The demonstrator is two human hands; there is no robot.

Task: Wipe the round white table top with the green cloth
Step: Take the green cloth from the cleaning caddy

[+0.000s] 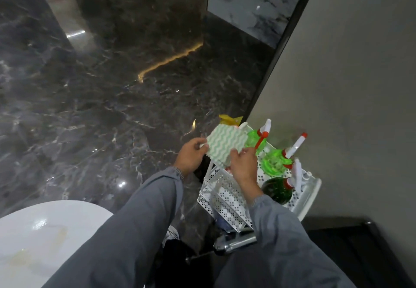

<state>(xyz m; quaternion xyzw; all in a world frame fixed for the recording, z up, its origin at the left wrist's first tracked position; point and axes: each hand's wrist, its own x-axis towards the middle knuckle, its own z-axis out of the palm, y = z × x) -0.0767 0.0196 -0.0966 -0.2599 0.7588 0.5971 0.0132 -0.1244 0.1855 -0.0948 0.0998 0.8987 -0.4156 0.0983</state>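
The round white desk (45,231) sits at your lower left, well apart from the green cloth (225,146). Your left hand (191,155) and right hand (243,166) both pinch that cloth by its edges with curled fingers. It is held above the white cart (225,197) — green spray bottles (275,159) just beyond.

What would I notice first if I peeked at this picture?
Probably the green-and-white wavy-striped cloth, held mid-frame by the left hand and right hand. Right of it, bright green plastic spray bottles stand in a white perforated cart. The round white table top sits lower left, with yellowish smears.
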